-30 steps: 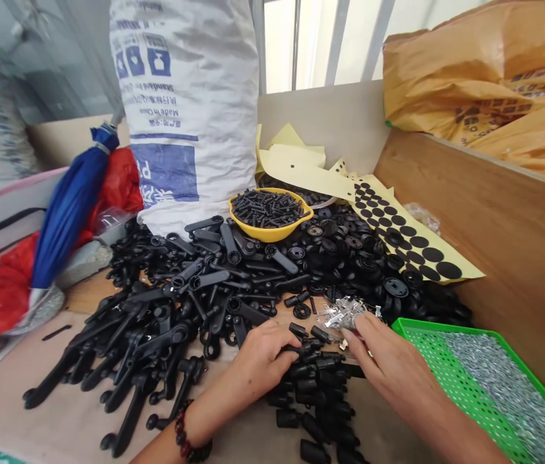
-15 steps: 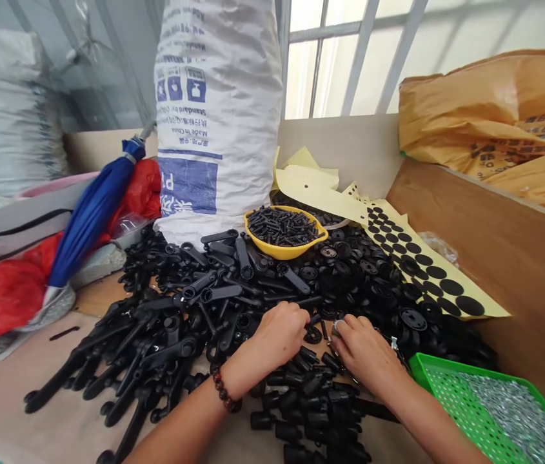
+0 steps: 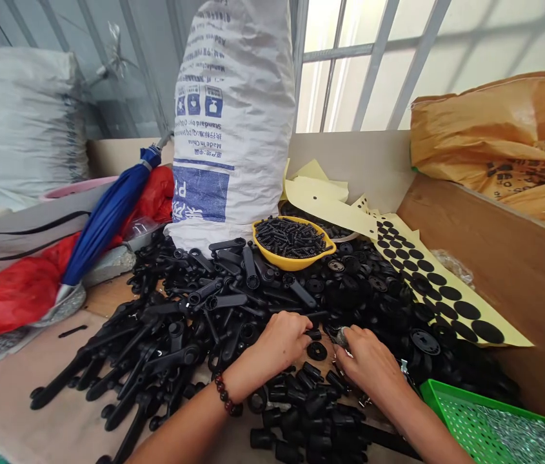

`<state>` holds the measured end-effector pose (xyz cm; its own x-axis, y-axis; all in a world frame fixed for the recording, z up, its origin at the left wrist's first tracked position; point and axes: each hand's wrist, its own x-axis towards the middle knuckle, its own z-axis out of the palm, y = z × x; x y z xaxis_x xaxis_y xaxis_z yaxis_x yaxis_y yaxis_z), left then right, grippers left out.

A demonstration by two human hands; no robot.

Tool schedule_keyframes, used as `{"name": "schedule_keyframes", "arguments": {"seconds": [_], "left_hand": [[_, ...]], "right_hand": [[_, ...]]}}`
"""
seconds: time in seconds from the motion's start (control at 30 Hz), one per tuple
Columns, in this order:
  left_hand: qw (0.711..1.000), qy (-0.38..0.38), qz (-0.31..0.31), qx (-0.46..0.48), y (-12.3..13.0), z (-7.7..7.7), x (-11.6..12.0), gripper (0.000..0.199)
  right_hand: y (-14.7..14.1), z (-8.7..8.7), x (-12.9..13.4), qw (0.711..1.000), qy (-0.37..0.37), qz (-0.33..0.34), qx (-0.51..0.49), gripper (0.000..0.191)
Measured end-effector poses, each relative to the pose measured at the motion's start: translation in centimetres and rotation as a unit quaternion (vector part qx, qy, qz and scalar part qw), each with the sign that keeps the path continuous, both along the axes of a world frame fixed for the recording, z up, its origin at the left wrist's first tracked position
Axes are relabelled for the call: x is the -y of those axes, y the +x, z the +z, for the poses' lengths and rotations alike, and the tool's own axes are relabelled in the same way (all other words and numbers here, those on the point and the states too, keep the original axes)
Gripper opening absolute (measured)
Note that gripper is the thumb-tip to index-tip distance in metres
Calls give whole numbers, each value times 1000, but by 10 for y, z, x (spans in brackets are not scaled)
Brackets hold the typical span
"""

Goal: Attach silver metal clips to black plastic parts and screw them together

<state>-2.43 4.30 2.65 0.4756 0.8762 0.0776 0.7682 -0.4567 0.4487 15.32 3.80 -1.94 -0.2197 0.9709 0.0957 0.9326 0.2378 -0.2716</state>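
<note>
My left hand (image 3: 279, 341), wearing a beaded bracelet (image 3: 224, 393), is closed in a pinch at a small black cylindrical part (image 3: 314, 335). Just to the right, my right hand (image 3: 367, 356) has its fingers curled together beside a dark piece, and what they grip is mostly hidden. A black slotted disc (image 3: 317, 351) lies on the table between the hands. Below them are many short black cylinders (image 3: 296, 393). Black lever-like handles (image 3: 175, 354) heap up to the left, and round black discs (image 3: 424, 341) pile up to the right.
Behind the heap, a yellow bowl (image 3: 296, 263) holds black spring-like pieces. A white sack (image 3: 238, 148) stands behind it. Yellow sheets with black round stickers (image 3: 465, 309) lie right. A green basket (image 3: 429, 393) contains small metal parts. At left are a blue umbrella (image 3: 112, 212) and red bags (image 3: 18, 296).
The view has shifted, so the surroundings sit slightly lower and farther right. The thin spring-like piece between my hands no longer shows, and the slotted disc is more fully visible.
</note>
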Motion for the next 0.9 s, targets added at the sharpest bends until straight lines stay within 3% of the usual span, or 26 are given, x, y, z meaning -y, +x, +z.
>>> {"name": "schedule_keyframes", "arguments": {"seconds": [0.17, 0.3, 0.47, 0.57, 0.63, 0.77, 0.9], "left_hand": [[998, 12, -30, 45, 15, -10, 13, 20], [990, 12, -37, 138, 22, -16, 31, 21], [978, -65, 23, 195, 18, -3, 46, 27], [993, -45, -5, 107, 7, 7, 38, 30], [1000, 6, -4, -30, -1, 9, 25, 25], [994, 14, -20, -110, -6, -1, 5, 19], [985, 24, -57, -158, 5, -13, 4, 24]], "right_hand": [[4, 7, 5, 988, -46, 36, -142, 30], [7, 6, 16, 970, -73, 64, -222, 39], [13, 5, 26, 955, -82, 70, -275, 38], [17, 10, 29, 954, -69, 59, -285, 38], [19, 14, 30, 959, -52, 35, -276, 39], [20, 19, 32, 959, -65, 26, -276, 41], [19, 16, 34, 953, -71, 20, -293, 43]]}}
